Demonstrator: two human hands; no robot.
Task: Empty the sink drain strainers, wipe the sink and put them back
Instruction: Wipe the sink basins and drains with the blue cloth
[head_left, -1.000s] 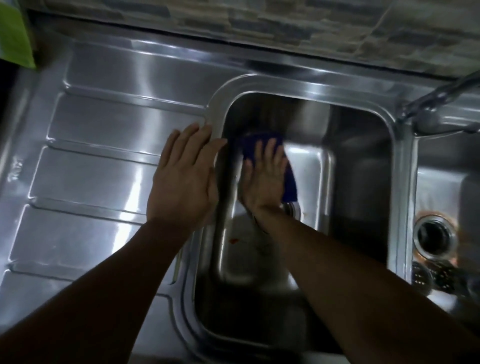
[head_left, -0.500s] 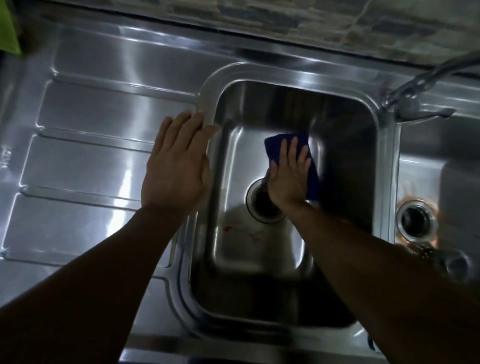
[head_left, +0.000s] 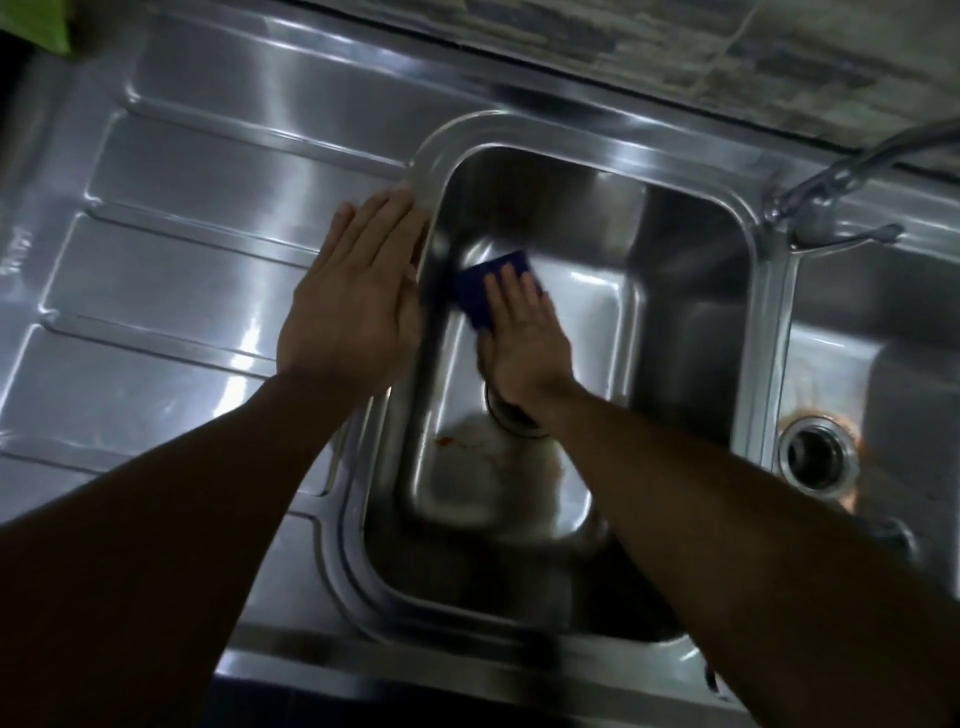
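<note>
Pressing a blue cloth (head_left: 485, 291) against the floor of the sink basin (head_left: 691, 322), my right hand (head_left: 524, 338) lies fingers straight, just beyond the drain (head_left: 511, 415). My left hand (head_left: 353, 306) rests flat, fingers together, on the drainboard (head_left: 182, 260) at the basin's rim.

Saw a dark blue cloth (head_left: 475, 293), a silver sink (head_left: 571, 130), rust-orange staining (head_left: 802, 414) round the right drain (head_left: 818, 454), mottled grey wall tiles (head_left: 779, 57).

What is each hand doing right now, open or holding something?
Left hand: open, flat on the drainboard beside the basin.
Right hand: open, straight fingers pressing the blue cloth on the basin floor.
</note>
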